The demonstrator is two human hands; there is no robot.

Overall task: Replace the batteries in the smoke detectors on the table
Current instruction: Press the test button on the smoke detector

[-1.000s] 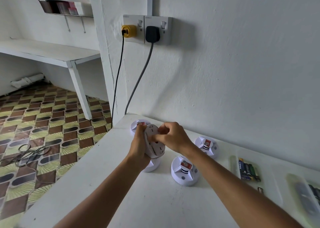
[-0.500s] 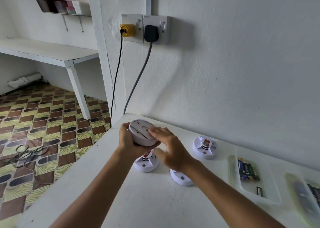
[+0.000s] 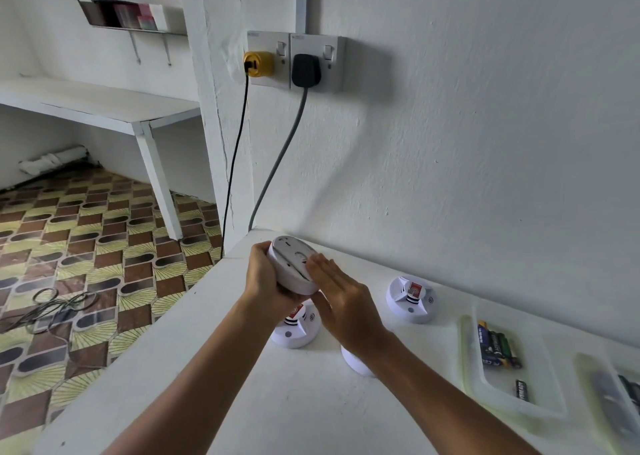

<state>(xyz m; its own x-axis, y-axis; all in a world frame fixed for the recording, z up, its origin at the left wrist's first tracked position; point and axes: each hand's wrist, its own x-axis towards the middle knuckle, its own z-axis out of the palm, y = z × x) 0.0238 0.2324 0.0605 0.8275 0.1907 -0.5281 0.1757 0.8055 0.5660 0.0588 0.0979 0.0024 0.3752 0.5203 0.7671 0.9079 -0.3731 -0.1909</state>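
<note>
The left hand [image 3: 266,281] grips a white smoke detector [image 3: 294,267] by its left edge, holding it tilted, back face up, above the near-left corner of the white table [image 3: 214,368]; its fingers curl underneath and are hidden. The right hand [image 3: 341,302] lies flat with straight fingers [image 3: 320,264] pressed on the detector's back at its right side, thumb below the rim. What sits under those fingers cannot be seen.

Directly below the held detector, a second detector [image 3: 294,330] stands on the table, its top partly covered by the left hand, a red patch just showing. To the right of it, a third detector [image 3: 356,361] is mostly hidden beneath the right wrist. Farther right, a fourth detector [image 3: 410,298] stands in full view with a red insert. Right of that, a clear tray [image 3: 509,402] holds several batteries [image 3: 498,349], labels too blurred to read. Another tray [image 3: 609,402] is cut off by the frame edge, its contents unclear.

Compared with half a second ago, the right hand has flattened and slid further onto the detector's back, and the detector sits slightly more tilted.
</note>
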